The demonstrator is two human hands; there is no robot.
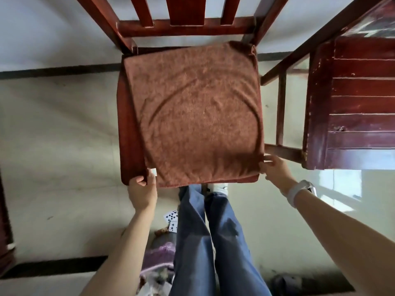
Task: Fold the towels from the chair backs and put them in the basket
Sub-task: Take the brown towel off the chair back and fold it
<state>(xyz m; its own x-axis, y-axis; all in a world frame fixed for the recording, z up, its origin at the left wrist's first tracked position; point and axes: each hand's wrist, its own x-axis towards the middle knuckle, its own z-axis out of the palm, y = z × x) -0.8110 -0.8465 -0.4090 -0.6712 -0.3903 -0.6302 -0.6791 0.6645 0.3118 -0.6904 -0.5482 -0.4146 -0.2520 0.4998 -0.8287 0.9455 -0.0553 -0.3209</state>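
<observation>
Grip: your left hand (142, 190) and right hand (275, 167) each pinch 1 near corner of the towel (194, 112) (spread flat on the chair seat (128, 133)); fold away from you.

Light: daylight is glaring off the pale tiled floor (342, 189) at right.
Edges: wide-angle bending, corners blurring.

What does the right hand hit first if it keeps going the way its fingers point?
The right hand already touches the brown towel at its near right corner; continuing up-left, it likely only slides further over that towel on the chair seat.
</observation>
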